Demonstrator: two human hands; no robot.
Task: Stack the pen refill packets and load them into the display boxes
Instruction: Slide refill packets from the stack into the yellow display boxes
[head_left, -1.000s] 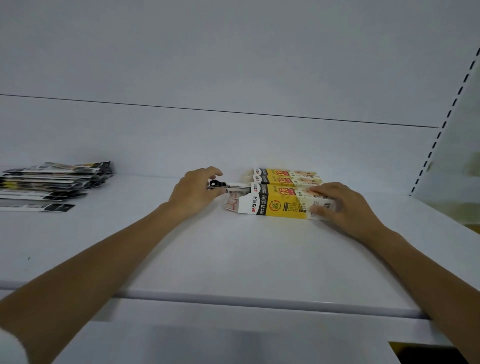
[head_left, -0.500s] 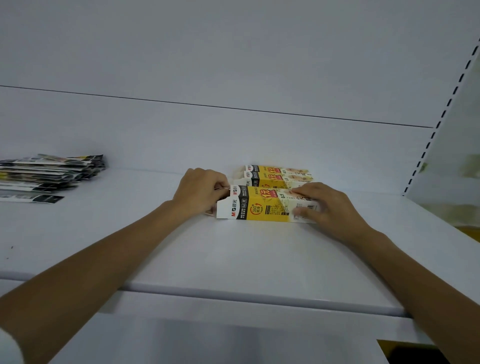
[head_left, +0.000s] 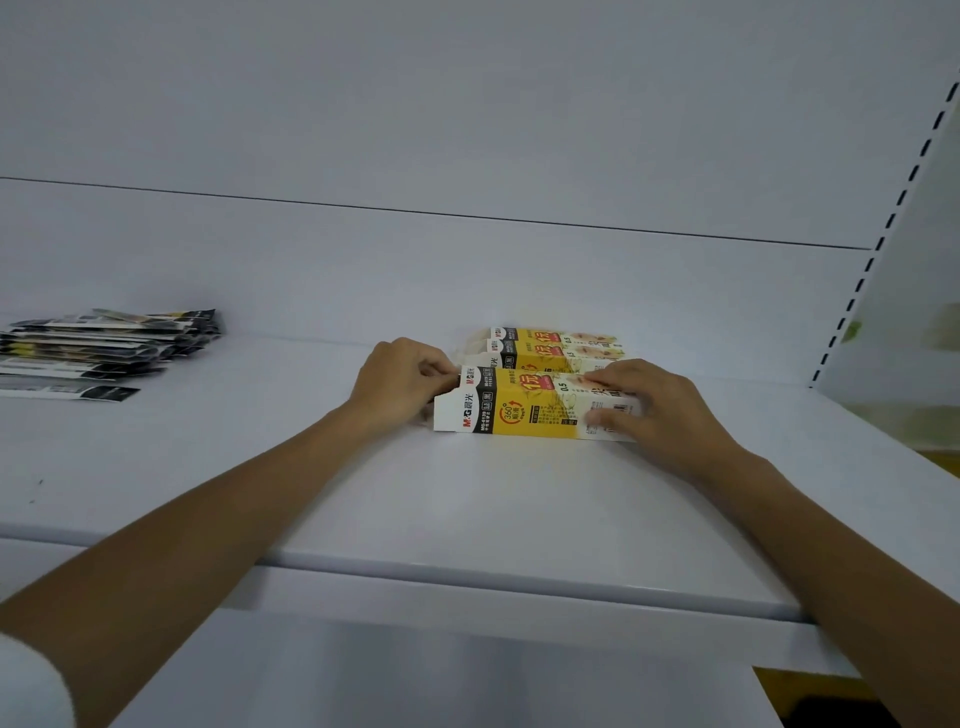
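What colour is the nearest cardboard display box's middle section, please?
Yellow, on the display box, head view.

Both bare forearms reach forward from the lower corners, angling in toward each other. Left hand (head_left: 402, 379) is knuckles up, fingers curled tight at the open end of the display box (head_left: 524, 410), and whatever they pinch is hidden. Right hand (head_left: 660, 410) lies over the other end, fingers across the top, thumb down the near face, clasping it.

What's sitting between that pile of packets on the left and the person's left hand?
Nothing: in the head view, only bare white shelf runs between the pile of refill packets and the left hand.
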